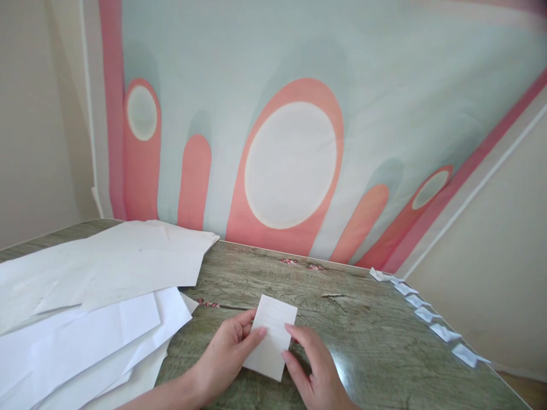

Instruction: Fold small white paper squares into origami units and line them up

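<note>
A small white paper rectangle (273, 336) is held just over the wooden table, tilted a little. My left hand (228, 353) grips its left side, the thumb lying on top and the fingers behind. At the right edge, my right hand (314, 364) has its thumb and index fingertip against the paper, one a little above the other. The fingers behind the paper are partly hidden.
Large white sheets (128, 262) lie in overlapping piles at the left of the wooden table (256, 279). Several small folded white papers (444, 332) form a row along the right edge. Behind the table hangs a patterned pink and grey-green backdrop (205, 74).
</note>
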Tool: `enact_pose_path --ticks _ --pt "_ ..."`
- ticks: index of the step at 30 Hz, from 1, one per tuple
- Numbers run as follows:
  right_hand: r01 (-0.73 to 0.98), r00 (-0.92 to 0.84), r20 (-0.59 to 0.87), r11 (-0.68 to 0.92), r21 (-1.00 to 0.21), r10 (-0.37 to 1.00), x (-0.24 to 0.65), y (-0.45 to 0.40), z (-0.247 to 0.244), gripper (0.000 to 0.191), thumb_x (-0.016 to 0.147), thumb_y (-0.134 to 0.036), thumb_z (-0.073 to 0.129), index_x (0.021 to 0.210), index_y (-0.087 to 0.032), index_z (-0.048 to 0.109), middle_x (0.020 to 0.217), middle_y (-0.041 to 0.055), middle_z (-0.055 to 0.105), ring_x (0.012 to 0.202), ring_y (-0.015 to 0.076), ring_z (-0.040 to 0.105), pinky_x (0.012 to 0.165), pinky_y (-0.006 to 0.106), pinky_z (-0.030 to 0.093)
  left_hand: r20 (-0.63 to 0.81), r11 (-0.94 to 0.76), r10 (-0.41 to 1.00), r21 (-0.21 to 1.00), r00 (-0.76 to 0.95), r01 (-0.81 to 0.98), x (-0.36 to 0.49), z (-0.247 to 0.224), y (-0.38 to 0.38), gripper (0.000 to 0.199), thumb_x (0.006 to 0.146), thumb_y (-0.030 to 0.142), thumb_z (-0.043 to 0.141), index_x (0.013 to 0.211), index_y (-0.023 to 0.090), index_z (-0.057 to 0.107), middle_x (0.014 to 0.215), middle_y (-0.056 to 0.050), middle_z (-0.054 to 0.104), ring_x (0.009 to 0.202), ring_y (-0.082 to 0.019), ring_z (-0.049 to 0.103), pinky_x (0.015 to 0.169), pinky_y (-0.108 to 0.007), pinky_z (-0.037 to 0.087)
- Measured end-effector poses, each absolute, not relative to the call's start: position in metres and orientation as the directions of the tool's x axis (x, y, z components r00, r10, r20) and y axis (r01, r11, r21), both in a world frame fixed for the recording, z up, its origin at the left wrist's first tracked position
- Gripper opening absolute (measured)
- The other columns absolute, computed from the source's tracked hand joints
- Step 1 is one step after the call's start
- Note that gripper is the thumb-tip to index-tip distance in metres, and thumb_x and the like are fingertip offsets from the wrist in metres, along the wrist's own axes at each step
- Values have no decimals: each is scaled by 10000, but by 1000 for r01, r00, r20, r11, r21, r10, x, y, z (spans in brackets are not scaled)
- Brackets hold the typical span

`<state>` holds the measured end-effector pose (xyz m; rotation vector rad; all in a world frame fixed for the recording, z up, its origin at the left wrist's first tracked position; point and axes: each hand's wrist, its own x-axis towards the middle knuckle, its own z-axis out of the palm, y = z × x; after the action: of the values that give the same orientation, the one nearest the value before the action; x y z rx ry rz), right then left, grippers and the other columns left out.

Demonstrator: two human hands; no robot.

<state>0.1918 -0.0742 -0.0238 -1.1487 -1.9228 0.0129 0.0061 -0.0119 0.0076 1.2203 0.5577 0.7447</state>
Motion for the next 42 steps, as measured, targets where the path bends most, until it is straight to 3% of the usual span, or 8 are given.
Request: enact_pose_path --ticks 4,7,11,16,22,34,40,42 --pt "685 -189 688 596 -420 701 193 -72 -27 258 856 -103 494 1081 -229 507 876 44 612 811 172 608 705 276 510 88 33 744 985 662 -168 5 8 -13 286 841 340 571 1044 144 615 909 -54 692 803 -194 631 761 -307 481" --pt "696 -66 731 557 -454 679 197 -70 -32 200 830 -88 514 971 -227 486 880 48 603 825 180 598 721 295 497 163 -198 809 980 565 1 2 5 -11 142 818 272 586 858 165 670 868 -39 695 850 -205 623 843 -346 459" --pt "691 -10 729 532 -489 684 201 -68 -34 308 794 -54 507 1050 -216 453 885 50 595 838 188 582 749 325 484 435 -565 747 814 504 136 -4 0 -4 110 768 146 598 748 207 687 909 -38 681 986 -215 568 895 -356 427" --pt "687 -220 680 606 -401 700 202 -68 -25 237 792 -56 544 954 -228 563 880 44 585 854 203 550 730 343 453 601 -800 574 558 556 222 -10 1 -2 200 796 81 551 795 236 677 922 -34 638 943 -191 535 834 -344 421" --pt "751 -298 675 602 -271 675 200 -68 -20 242 785 -49 588 929 -238 629 879 36 599 851 204 530 723 353 414 603 -882 469 344 645 320 -11 4 -5 155 830 101 560 762 220 633 866 -5 621 841 -176 510 759 -328 362" --pt "806 -309 592 536 -254 745 200 -67 -23 245 715 -43 636 888 -215 626 824 22 610 804 195 520 710 339 372 507 -920 390 186 769 344 -9 -7 -4 163 895 160 503 746 177 567 820 -2 591 814 -178 480 771 -345 328" --pt "756 -478 583 645 -108 657 189 -75 -13 173 785 -107 571 928 -194 617 793 39 622 741 189 529 661 330 362 424 -909 409 106 808 404 -9 -2 -10 119 869 163 535 755 177 567 848 -24 584 844 -196 491 810 -366 343" --pt "746 -501 555 656 -111 664 188 -76 -13 177 800 -94 548 931 -191 618 768 38 626 714 182 530 639 320 362 391 -904 418 89 820 418 -9 1 -12 113 863 158 539 755 176 567 846 -30 586 832 -195 500 798 -358 355"
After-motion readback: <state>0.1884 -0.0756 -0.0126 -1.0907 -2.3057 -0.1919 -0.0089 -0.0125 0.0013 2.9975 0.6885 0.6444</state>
